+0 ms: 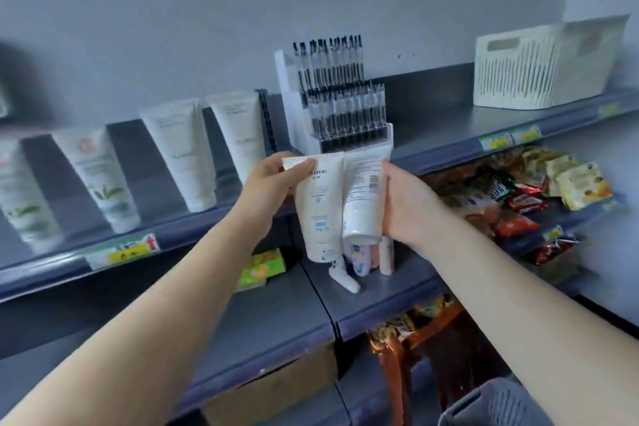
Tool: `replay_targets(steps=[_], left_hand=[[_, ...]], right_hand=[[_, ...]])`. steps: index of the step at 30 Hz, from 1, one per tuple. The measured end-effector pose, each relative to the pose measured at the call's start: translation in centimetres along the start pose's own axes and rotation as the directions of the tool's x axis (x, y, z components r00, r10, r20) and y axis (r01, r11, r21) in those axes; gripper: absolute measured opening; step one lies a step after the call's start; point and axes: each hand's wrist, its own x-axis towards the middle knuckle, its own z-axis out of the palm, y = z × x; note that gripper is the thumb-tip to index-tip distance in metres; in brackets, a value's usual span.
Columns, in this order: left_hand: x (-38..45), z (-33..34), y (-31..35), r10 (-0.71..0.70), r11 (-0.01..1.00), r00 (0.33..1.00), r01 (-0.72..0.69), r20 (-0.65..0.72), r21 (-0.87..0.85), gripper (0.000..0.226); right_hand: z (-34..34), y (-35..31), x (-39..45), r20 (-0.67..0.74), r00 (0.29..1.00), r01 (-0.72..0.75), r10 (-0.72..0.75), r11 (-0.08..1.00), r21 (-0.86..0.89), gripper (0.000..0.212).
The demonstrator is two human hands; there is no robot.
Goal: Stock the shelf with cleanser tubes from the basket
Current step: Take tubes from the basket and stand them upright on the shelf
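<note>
Dark grey metal shelving (432, 149) runs along a pale grey wall, its front rails carrying yellow-and-green price tags (124, 252) too blurred to read. On the upper shelf four white cleanser tubes (179, 152) stand cap-down in a row at the left; two show green leaf artwork, and the print on all is too soft to make out. Just right of them sits a clear display rack of black pens (340, 104), and at the far right a cream slotted basket (539, 69), its inside out of sight. The shelf below holds a green box (262, 268), a few small tubes (359, 261) and, to the right, a pile of snack packets (539, 190). A grey basket's rim (491, 405) shows at the bottom right corner. In front of the pen rack, the left hand (273, 180) pinches the crimped top of a white cleanser tube (320, 214) with blue label marks and partly legible lettering. The right hand (404, 204) is closed around a second white tube (363, 201), barcode facing out, touching the first.
</note>
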Motion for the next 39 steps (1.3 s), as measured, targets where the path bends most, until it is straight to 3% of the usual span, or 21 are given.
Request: replay_targets(steps=[7,12,15,17,19,22,25,27,32,39], left_hand=[[-1.8,-9.9,2.8,0.07,0.993,0.994,-0.061,-0.086,0.102,0.012],[-3.2,-17.1,4.3,0.104,0.986,0.987,-0.085,-0.126,0.146,0.008],[-3.9,-21.6,5.3,0.139,0.977,0.978,-0.109,-0.158,0.184,0.009],[-4.4,-24.4,6.0,0.161,0.973,0.972,-0.127,-0.173,0.192,0.009],[-4.8,-26.7,6.7,0.176,0.971,0.967,-0.139,-0.186,0.195,0.01],[-5.2,-30.2,7.9,0.216,0.956,0.956,-0.165,-0.199,0.242,0.011],[-5.9,-34.8,9.0,0.263,0.938,0.941,-0.197,-0.212,0.286,0.011],[-6.1,-37.7,9.5,0.276,0.936,0.93,-0.202,-0.244,0.287,0.014],[-6.1,-44.0,8.7,0.234,0.944,0.936,-0.153,-0.264,0.294,0.007],[-5.7,-49.3,5.5,0.104,0.942,0.977,-0.037,-0.187,0.333,0.01]], right_hand=[[8.5,3.1,2.7,0.249,0.964,-0.072,0.093,0.993,-0.093,0.037],[14.3,5.9,5.1,0.42,0.903,-0.038,0.095,0.989,-0.141,0.043],[18.3,7.4,6.7,0.488,0.869,0.016,0.081,0.981,-0.192,0.06],[21.2,8.8,7.8,0.461,0.885,0.06,0.057,0.97,-0.237,0.076],[24.1,9.9,8.3,0.446,0.895,0.124,0.01,0.954,-0.272,0.065],[28.1,11.4,9.1,0.434,0.898,0.189,-0.068,0.952,-0.242,0.026],[32.2,13.3,10.6,0.476,0.875,0.226,-0.092,0.946,-0.233,0.053],[34.6,14.3,11.4,0.506,0.858,0.236,-0.084,0.941,-0.243,0.058],[39.3,16.4,13.7,0.488,0.866,0.236,-0.106,0.948,-0.213,0.023],[43.9,18.0,16.0,0.467,0.865,0.313,-0.181,0.924,-0.222,0.009]])
